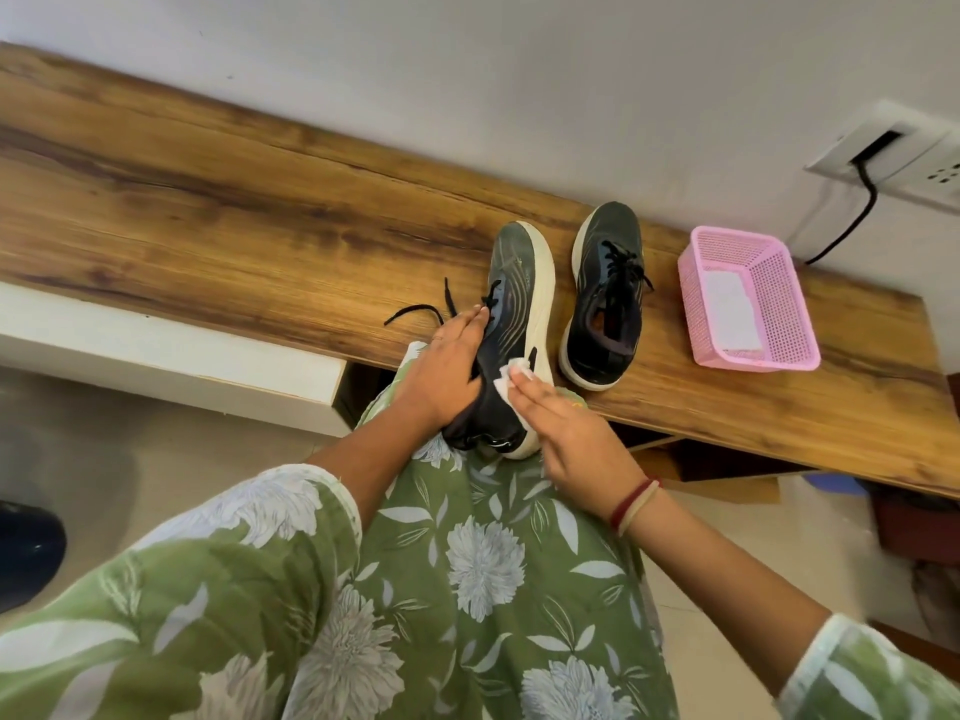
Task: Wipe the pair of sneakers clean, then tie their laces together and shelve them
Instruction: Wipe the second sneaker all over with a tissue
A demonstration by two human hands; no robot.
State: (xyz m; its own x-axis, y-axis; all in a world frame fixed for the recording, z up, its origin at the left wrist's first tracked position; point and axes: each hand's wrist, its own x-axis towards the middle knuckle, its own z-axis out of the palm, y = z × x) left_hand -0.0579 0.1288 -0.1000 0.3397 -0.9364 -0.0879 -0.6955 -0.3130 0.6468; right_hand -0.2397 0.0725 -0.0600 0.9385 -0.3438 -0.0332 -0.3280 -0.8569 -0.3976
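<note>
A dark sneaker with a cream sole lies tilted on its side at the front edge of the wooden shelf top, its heel over my lap. My left hand grips its upper near the collar. My right hand presses a white wipe with straight fingers against the sneaker's side by the sole. Loose black laces trail left of it. The second dark sneaker stands upright just to the right, untouched.
A pink mesh basket holding something white sits right of the sneakers. A wall socket with a black cable is behind it. Open compartments lie under the shelf top, and a dark object rests on the floor at left.
</note>
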